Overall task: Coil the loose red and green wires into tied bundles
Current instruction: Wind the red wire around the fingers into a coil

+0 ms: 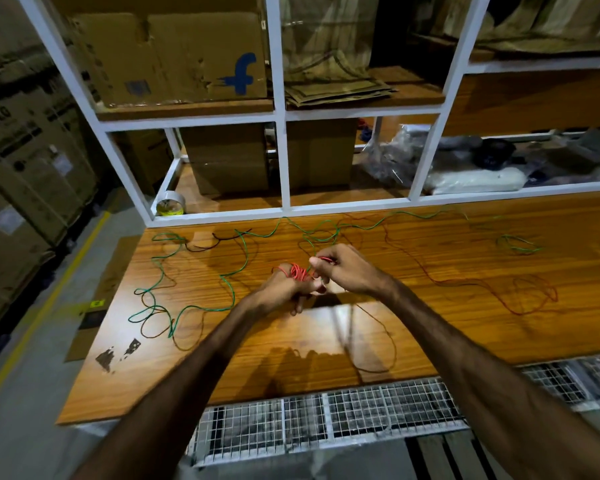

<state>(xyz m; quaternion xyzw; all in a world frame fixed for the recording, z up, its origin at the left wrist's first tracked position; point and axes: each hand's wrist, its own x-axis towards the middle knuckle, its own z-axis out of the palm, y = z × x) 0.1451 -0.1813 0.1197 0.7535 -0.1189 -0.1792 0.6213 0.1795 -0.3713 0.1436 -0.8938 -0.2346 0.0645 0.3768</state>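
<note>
Wire first: the red wire is wound in several turns around the fingers of the left hand, dead centre of the wooden table. The right hand, just at 3 o'clock of that coil, pinches the running end between thumb and fingertips, so both hands are curled onto red wire. Its loose tail trails off toward 4 o'clock, looping across the tabletop. Thin, light, springy stuff by the look of it; it should bend easily but want to spring open, so I'd say hold across the whole bundle, not one strand, and keep tension on the feed.

Out at 9 o'clock the green wire sprawls in loose curls, untouched, with more of it snaking along 12 o'clock. A dark wire lies at 11 o'clock. Beyond, a tape roll sits on the white shelf frame, cardboard boxes above.
</note>
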